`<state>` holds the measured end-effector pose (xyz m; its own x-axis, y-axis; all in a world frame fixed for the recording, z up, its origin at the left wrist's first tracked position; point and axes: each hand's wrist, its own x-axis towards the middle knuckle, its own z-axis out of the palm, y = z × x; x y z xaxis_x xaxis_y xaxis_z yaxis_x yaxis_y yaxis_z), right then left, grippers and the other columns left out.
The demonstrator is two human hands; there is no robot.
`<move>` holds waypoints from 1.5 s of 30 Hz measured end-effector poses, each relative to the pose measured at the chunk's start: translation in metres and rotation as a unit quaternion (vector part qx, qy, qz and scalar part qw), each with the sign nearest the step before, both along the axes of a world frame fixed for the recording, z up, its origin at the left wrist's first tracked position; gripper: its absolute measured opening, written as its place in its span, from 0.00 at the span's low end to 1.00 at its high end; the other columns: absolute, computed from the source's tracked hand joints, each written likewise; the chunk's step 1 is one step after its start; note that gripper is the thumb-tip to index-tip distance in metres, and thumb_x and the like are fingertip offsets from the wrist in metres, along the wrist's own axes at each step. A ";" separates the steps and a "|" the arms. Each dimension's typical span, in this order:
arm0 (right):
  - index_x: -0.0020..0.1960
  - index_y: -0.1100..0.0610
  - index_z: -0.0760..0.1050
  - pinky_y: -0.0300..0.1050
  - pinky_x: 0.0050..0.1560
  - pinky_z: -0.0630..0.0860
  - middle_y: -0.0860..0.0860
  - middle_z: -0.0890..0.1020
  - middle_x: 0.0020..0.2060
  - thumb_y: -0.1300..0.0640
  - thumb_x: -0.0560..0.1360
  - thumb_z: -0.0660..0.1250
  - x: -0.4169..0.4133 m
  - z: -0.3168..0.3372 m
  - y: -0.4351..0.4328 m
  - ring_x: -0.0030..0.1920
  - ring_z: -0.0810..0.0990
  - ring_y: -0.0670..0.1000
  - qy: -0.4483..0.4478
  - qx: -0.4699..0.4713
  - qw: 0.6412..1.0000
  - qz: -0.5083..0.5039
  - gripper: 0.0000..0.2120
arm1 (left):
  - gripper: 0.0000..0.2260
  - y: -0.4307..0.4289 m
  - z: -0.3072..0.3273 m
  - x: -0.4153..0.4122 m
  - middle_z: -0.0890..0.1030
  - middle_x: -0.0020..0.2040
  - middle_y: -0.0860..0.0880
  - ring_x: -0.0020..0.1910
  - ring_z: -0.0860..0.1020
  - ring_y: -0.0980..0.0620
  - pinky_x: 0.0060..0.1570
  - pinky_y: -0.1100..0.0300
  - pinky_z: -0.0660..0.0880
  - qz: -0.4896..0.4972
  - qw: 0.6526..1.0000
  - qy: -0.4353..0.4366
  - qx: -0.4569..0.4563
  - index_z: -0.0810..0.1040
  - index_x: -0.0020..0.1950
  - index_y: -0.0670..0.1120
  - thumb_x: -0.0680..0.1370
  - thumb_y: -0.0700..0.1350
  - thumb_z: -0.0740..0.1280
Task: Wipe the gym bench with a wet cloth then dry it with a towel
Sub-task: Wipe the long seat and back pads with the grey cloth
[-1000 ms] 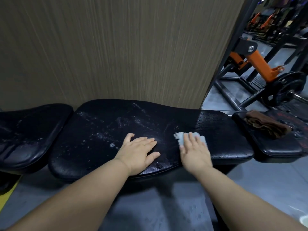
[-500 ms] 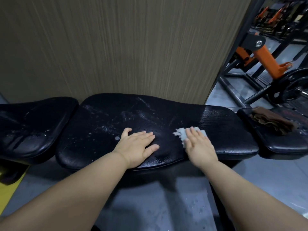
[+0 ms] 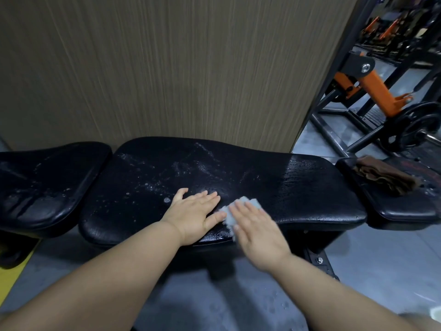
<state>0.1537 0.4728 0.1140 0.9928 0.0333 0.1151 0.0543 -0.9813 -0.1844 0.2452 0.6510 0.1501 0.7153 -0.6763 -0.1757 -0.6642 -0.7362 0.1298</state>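
Head view: right hand [image 3: 256,231] flat on cloth [image 3: 238,209], left hand [image 3: 194,215] beside.

I count two hands, my left hand [image 3: 193,216] and right hand [image 3: 259,231]; one pale cloth [image 3: 249,203]; one brown towel [image 3: 386,179]; three black pads: left pad [image 3: 47,182], centre pad [image 3: 167,168], right pad [image 3: 405,207]; one weight plate [image 3: 416,125].

on the middle bench pad [image 3: 298,187]: left hand [image 3: 193,216], then cloth [image 3: 248,203] just beside it, under right hand [image 3: 256,231]. towel [image 3: 384,179] on the next pad [image 3: 401,206] rightward, wall [image 3: 167,68] behind.

glossy wet bench [image 3: 298,187] – fluffy cloth [image 3: 241,207]
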 end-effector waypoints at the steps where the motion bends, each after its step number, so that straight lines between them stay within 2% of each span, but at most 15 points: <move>1: 0.72 0.55 0.68 0.44 0.74 0.55 0.51 0.70 0.71 0.46 0.77 0.45 0.008 -0.001 -0.016 0.73 0.66 0.53 -0.014 -0.013 0.999 -0.027 0.29 | 0.35 0.000 0.000 -0.001 0.52 0.79 0.59 0.78 0.49 0.60 0.75 0.50 0.39 0.003 1.000 0.000 0.004 0.52 0.79 0.54 0.76 0.67 0.36; 5: 0.77 0.53 0.56 0.45 0.74 0.50 0.50 0.59 0.76 0.48 0.79 0.41 0.033 0.010 -0.059 0.76 0.54 0.51 0.058 -0.037 0.984 -0.164 0.28 | 0.28 -0.002 -0.001 -0.002 0.51 0.79 0.58 0.78 0.49 0.59 0.75 0.49 0.39 0.005 1.000 -0.008 0.015 0.52 0.80 0.54 0.81 0.64 0.43; 7: 0.76 0.54 0.55 0.49 0.74 0.52 0.51 0.59 0.75 0.48 0.77 0.40 0.039 0.015 -0.047 0.75 0.54 0.53 0.057 -0.042 0.980 -0.187 0.29 | 0.28 -0.002 -0.001 0.000 0.53 0.79 0.59 0.78 0.50 0.59 0.75 0.48 0.39 0.007 1.000 -0.008 0.019 0.53 0.79 0.55 0.81 0.64 0.44; 11: 0.72 0.56 0.64 0.53 0.71 0.60 0.54 0.68 0.69 0.48 0.72 0.40 0.022 0.007 0.009 0.71 0.63 0.58 0.018 -0.045 0.997 -0.055 0.33 | 0.28 -0.005 -0.001 0.005 0.57 0.78 0.59 0.77 0.54 0.59 0.75 0.48 0.40 0.004 1.000 -0.017 0.012 0.58 0.78 0.55 0.80 0.64 0.43; 14: 0.78 0.53 0.52 0.45 0.76 0.41 0.47 0.54 0.77 0.41 0.71 0.32 0.010 0.009 0.020 0.78 0.47 0.50 0.065 0.000 0.998 0.009 0.39 | 0.28 -0.006 -0.001 0.007 0.58 0.78 0.59 0.77 0.54 0.60 0.75 0.48 0.40 0.002 1.000 -0.017 0.005 0.60 0.78 0.55 0.80 0.64 0.43; 16: 0.78 0.51 0.51 0.41 0.73 0.39 0.47 0.53 0.78 0.40 0.69 0.30 0.016 0.009 0.001 0.78 0.47 0.48 0.059 -0.015 0.998 0.012 0.41 | 0.31 -0.005 -0.002 0.007 0.57 0.78 0.59 0.77 0.54 0.60 0.74 0.48 0.40 0.000 1.000 -0.017 0.005 0.60 0.78 0.55 0.79 0.66 0.41; 19: 0.78 0.54 0.55 0.39 0.73 0.41 0.50 0.57 0.77 0.41 0.73 0.34 0.041 0.009 -0.051 0.77 0.52 0.50 0.039 -0.037 0.997 -0.063 0.37 | 0.29 -0.005 -0.002 0.006 0.56 0.78 0.59 0.77 0.53 0.59 0.75 0.49 0.40 -0.001 1.000 -0.015 0.010 0.56 0.79 0.55 0.80 0.65 0.43; 22: 0.78 0.53 0.51 0.45 0.75 0.43 0.50 0.53 0.78 0.48 0.83 0.44 0.063 0.010 -0.096 0.77 0.48 0.49 0.091 -0.050 0.977 -0.184 0.25 | 0.26 -0.005 -0.002 0.005 0.54 0.79 0.58 0.78 0.51 0.58 0.75 0.50 0.39 -0.009 1.000 -0.015 0.009 0.54 0.79 0.54 0.82 0.61 0.46; 25: 0.78 0.53 0.49 0.51 0.75 0.48 0.49 0.51 0.78 0.50 0.82 0.43 0.084 0.012 -0.099 0.77 0.46 0.50 0.113 -0.026 0.962 -0.247 0.25 | 0.26 -0.006 -0.003 0.008 0.53 0.79 0.57 0.78 0.50 0.57 0.75 0.51 0.37 -0.016 1.000 -0.016 0.011 0.53 0.79 0.53 0.83 0.59 0.47; 27: 0.78 0.54 0.50 0.51 0.74 0.51 0.50 0.52 0.78 0.50 0.82 0.44 0.095 0.016 -0.081 0.76 0.48 0.52 0.108 -0.036 0.970 -0.213 0.25 | 0.26 -0.005 -0.003 0.009 0.53 0.79 0.56 0.78 0.50 0.57 0.75 0.52 0.37 -0.020 1.000 -0.021 0.012 0.52 0.80 0.53 0.83 0.59 0.48; 29: 0.77 0.55 0.50 0.49 0.74 0.50 0.52 0.53 0.77 0.51 0.82 0.47 0.094 0.019 -0.049 0.76 0.50 0.53 0.085 -0.062 0.987 -0.119 0.24 | 0.26 -0.005 -0.004 0.009 0.53 0.79 0.56 0.78 0.50 0.56 0.75 0.52 0.37 -0.022 0.999 -0.020 0.011 0.53 0.80 0.52 0.83 0.59 0.47; 33: 0.79 0.52 0.47 0.46 0.76 0.44 0.48 0.49 0.78 0.49 0.83 0.47 0.076 0.018 -0.014 0.78 0.44 0.50 0.086 -0.045 0.995 0.019 0.26 | 0.27 -0.006 -0.003 0.009 0.54 0.79 0.56 0.78 0.50 0.57 0.75 0.52 0.37 -0.020 1.000 -0.021 0.011 0.53 0.80 0.52 0.83 0.60 0.47; 36: 0.79 0.51 0.48 0.45 0.76 0.44 0.47 0.50 0.78 0.48 0.83 0.47 0.091 0.018 -0.043 0.77 0.45 0.47 0.092 -0.042 0.995 -0.004 0.25 | 0.27 -0.007 -0.001 0.010 0.54 0.79 0.56 0.78 0.50 0.57 0.75 0.52 0.37 -0.016 1.000 -0.015 0.011 0.53 0.79 0.52 0.82 0.61 0.47; 41: 0.78 0.54 0.49 0.51 0.75 0.48 0.51 0.52 0.78 0.50 0.82 0.43 0.123 0.015 -0.076 0.77 0.47 0.51 0.111 -0.038 0.972 -0.204 0.25 | 0.28 -0.007 0.000 0.009 0.54 0.79 0.56 0.78 0.50 0.57 0.76 0.51 0.38 -0.012 1.000 -0.002 0.007 0.54 0.79 0.52 0.82 0.63 0.46; 45: 0.78 0.56 0.48 0.51 0.75 0.48 0.53 0.52 0.78 0.50 0.82 0.45 0.119 0.014 -0.019 0.76 0.48 0.54 0.099 -0.065 0.986 -0.121 0.26 | 0.28 -0.005 0.001 0.010 0.56 0.79 0.57 0.78 0.52 0.57 0.76 0.50 0.39 -0.013 1.000 0.000 0.009 0.55 0.79 0.53 0.82 0.63 0.46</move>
<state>0.2725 0.4535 0.1275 0.9761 -0.2053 -0.0719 -0.2085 -0.9772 -0.0400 0.2555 0.6457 0.1507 0.6980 -0.6909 -0.1884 -0.6826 -0.7214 0.1167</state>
